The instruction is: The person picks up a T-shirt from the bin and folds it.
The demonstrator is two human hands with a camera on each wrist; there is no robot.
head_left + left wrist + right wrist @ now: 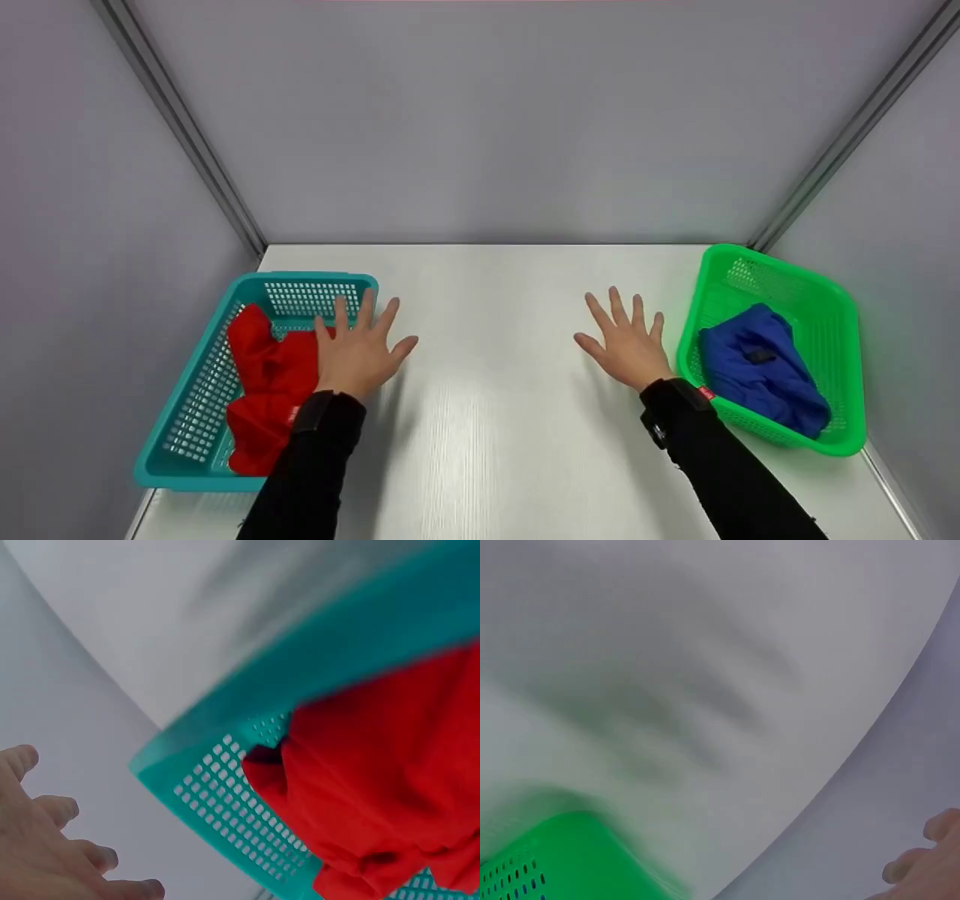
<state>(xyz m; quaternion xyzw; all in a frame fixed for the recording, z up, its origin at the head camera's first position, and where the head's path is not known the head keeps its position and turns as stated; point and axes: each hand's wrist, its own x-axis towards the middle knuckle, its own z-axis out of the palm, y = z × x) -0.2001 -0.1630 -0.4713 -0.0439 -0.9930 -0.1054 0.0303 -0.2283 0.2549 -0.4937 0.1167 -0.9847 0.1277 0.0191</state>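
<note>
My left hand [357, 352] is held with fingers spread over the right side of a teal plastic basket [180, 416], holding nothing. Crumpled red cloth [262, 382] lies in that basket, partly hidden by my hand and sleeve; the left wrist view also shows the red cloth [390, 765] below the hand. My right hand [628, 349], fingers spread and holding nothing, hovers over the white table just left of a green plastic basket [832, 337]. A bunched blue cloth [757, 375] with a small dark patch rests inside the green basket.
The white table [487, 375] spreads between the two baskets. Grey panels stand at the back [487, 127] and both sides, joined by metal corner posts [187, 127]. Hand shadows fall on the tabletop.
</note>
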